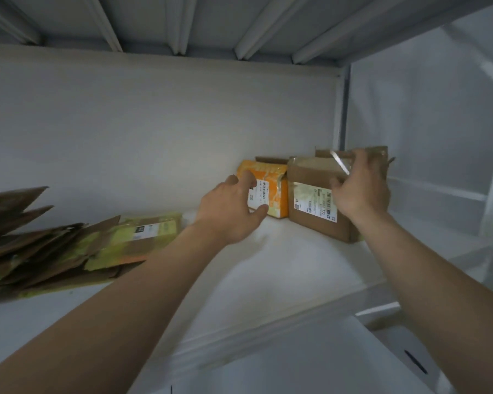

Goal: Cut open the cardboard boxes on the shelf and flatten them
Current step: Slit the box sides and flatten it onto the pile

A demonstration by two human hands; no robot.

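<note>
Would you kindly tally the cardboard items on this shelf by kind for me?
Orange upright cardboard box: 1
Brown upright cardboard box, white label: 1
Pile of flattened cardboard sheets: 1, sheets too blurred to count
Total: 3

Shelf (282, 268): white board, is lying level and running from the left edge to the rear right corner, its front lip showing pale along the lower right
Back wall (154, 123): plain white, is standing just behind the board and greying toward the left
Upper deck (211, 12): grey-white underside, is hanging overhead, its raised ribs (108, 24) fanning out toward the viewer
Corner post (342, 109): grey metal upright, is standing at the rear right
Side panel (427, 115): pale, is closing off the right end
Lower surface (310, 365): white, is lying below the front lip and carrying a short dark mark (415, 362)
Light: dim, is falling brightest on the middle of the board
</note>
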